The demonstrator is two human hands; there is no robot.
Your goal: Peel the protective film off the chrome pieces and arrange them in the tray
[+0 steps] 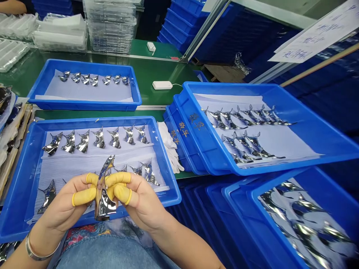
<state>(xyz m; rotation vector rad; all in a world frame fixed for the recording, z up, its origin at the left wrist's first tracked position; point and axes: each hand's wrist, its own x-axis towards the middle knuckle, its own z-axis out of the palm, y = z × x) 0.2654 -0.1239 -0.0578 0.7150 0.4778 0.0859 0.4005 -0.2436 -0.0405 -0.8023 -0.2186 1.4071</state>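
Lap: denim-covered lap (106, 254) with a floral-print cloth above it, bottom centre of the frame.

Left hand (66, 201): curled nearly closed, gripping the left side of the held piece; yellow rubber finger cots (88, 196) cover the thumb and fingers; a metal bangle (36, 248) circles the wrist.

Right hand (140, 198): also curled nearly closed, gripping the piece's right side, with matching yellow cots.

Held item: curved chrome piece (105, 190), upright between both hands, above the lower tray.

Lower left: blue plastic tray (95, 120), lined with white ribbed sheets, holding rows of chrome pieces (114, 137).

Centre right: tilted blue tray (252, 87) with two chrome rows (241, 119), white cotton gloves (168, 145) beside it.

Bottom right: heaped chrome pieces (294, 220) in another blue tray (280, 183).

Upper left: third blue tray (84, 65) on a green workbench (146, 74).
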